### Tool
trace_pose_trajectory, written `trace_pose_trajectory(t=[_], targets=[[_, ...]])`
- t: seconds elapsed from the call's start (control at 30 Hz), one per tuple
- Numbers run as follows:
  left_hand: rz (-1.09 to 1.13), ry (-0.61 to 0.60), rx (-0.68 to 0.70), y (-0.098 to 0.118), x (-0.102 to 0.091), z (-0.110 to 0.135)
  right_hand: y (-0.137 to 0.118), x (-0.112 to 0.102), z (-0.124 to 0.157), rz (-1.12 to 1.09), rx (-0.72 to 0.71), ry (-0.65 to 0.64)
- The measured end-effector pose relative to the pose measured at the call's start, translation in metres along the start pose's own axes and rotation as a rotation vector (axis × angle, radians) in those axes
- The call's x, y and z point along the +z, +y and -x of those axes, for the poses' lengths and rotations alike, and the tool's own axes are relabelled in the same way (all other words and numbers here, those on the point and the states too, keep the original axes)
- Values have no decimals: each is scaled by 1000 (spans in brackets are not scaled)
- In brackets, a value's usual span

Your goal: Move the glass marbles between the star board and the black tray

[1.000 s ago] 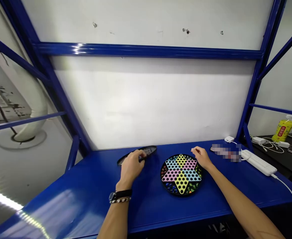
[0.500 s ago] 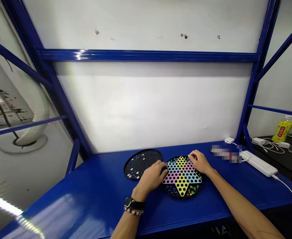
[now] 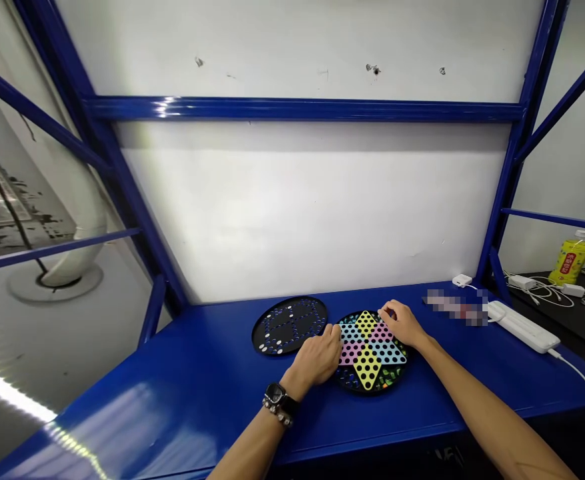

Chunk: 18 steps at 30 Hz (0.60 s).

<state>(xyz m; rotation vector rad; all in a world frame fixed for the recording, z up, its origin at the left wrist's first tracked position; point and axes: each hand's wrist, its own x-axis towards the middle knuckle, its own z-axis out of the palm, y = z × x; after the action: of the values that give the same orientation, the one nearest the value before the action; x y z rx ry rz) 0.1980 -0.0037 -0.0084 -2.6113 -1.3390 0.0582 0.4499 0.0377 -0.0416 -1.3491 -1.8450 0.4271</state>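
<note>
**Keeping it level, gripping by the rim**

You are working at a blue steel workbench (image 3: 172, 400) that spans the lower part of the frame, below a white wall (image 3: 297, 207). A power strip (image 3: 522, 327) is lying on the bench at the right, and a yellow bottle (image 3: 570, 261) is standing farther off at the right edge. Low and just right of centre, a round Chinese checkers board (image 3: 367, 367) is lying flat, with a black perforated disc (image 3: 289, 325) lying just beside it on the left. Coloured marbles (image 3: 351, 380) are sitting in the board's dark border.

Your left hand (image 3: 317, 357) is half-closed against the board's left edge, and your right hand (image 3: 402, 323) is resting loosely curled on the star's upper right. You cannot tell from this view whether either is holding anything.

The board looks thin, stiff and fairly light, probably plastic, but the marbles are likely to roll if it tilts. Take it by the rim from opposite sides.
</note>
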Motion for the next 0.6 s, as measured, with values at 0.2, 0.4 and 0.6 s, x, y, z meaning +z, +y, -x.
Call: trace_pose_trajectory(t=[0.2,0.4,0.6], targets=[[94,0,2,-6,8,0,2,1,-1,9,-4,-5],[158,2,-46,-11,6,-2,-1,-1,-1,26,-11,-22],[169,26,-78,-11,5,-5,-3,-2,0,37,-18,-28]])
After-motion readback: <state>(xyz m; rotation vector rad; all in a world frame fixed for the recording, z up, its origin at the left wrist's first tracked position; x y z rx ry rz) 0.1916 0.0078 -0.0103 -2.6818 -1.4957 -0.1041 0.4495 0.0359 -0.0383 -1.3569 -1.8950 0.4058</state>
